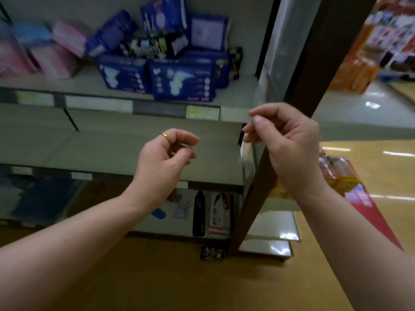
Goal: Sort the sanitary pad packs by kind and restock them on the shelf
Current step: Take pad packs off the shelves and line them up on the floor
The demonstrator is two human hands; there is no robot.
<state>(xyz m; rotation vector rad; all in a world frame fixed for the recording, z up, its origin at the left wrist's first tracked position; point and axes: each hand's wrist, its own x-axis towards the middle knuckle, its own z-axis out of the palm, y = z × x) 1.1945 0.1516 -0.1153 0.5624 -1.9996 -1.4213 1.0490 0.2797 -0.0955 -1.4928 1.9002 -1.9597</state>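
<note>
Two blurred heaps, pink packs (48, 53) far left and blue packs (180, 80), lie on the upper shelf (238, 87), their print unreadable. A brown post (314, 63) stands behind the right hand (286, 143). It and the left hand (165, 159) are curled, grasping nothing, below the packs and well apart from them.

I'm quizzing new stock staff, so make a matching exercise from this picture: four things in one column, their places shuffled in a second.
Things: 1 pink packs; 2 dark blue packs; 3 gold ring; 4 orange packs.
Places: A on the left hand; B middle of the upper shelf; C left end of the upper shelf; D low, beyond the right hand.
Pairs: 1-C, 2-B, 3-A, 4-D.
</note>
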